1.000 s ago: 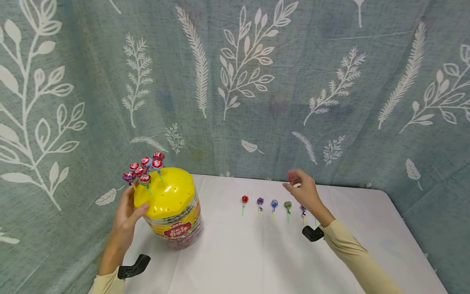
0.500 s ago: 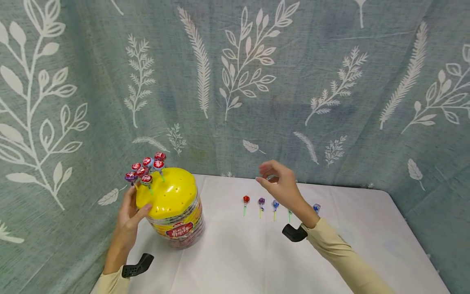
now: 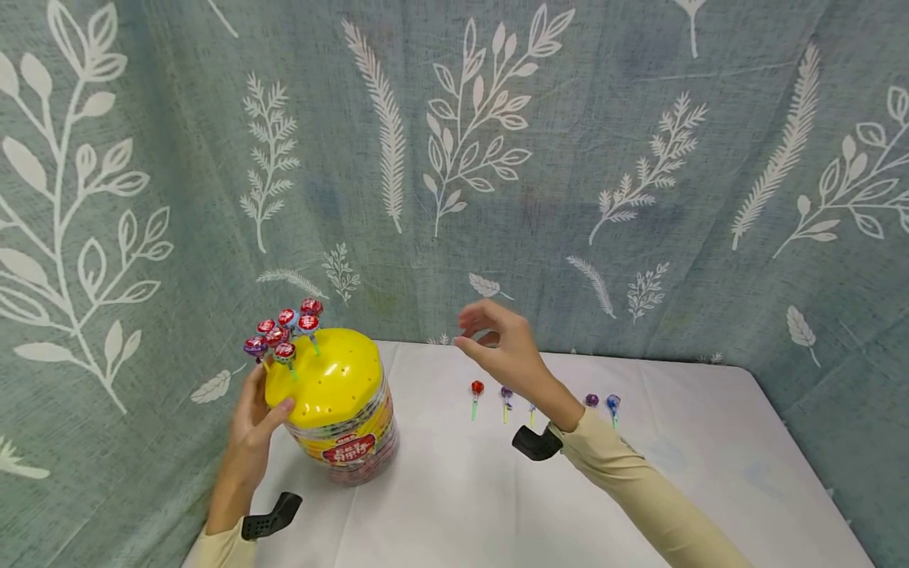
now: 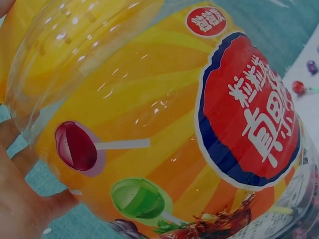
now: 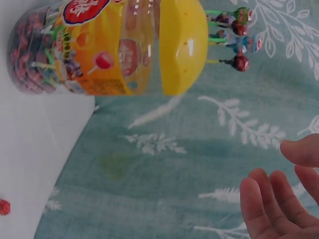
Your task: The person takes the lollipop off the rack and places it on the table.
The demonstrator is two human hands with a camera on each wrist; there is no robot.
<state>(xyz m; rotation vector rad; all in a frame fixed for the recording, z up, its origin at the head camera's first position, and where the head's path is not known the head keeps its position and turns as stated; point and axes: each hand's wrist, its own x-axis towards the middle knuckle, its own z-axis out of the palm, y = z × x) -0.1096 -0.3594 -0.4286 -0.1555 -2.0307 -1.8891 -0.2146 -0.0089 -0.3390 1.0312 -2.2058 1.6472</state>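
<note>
My left hand (image 3: pixel 248 434) grips a clear plastic candy jar (image 3: pixel 358 454) near its top, thumb on the edge of the yellow lid (image 3: pixel 334 379). Several wrapped lollipops (image 3: pixel 275 337) stand upright by their sticks in small holes at the lid's far left side. In the left wrist view the jar's printed label (image 4: pixel 149 109) fills most of the picture. My right hand (image 3: pixel 504 339) is in the air to the right of the jar. Its thumb and fingers (image 5: pixel 254 204) are bent but apart, with nothing between them.
On the white tablecloth (image 3: pixel 454 505) a row of lollipops lies spaced out, among them a red one (image 3: pixel 477 387), a purple one (image 3: pixel 592 401) and a blue one (image 3: pixel 614 402). My right forearm covers part of the row. A green leaf-patterned curtain (image 3: pixel 426 158) hangs behind.
My right hand has moved left above the row of lollipops, towards the jar, uncovering those at the right end. The left hand and jar stay almost where they were.
</note>
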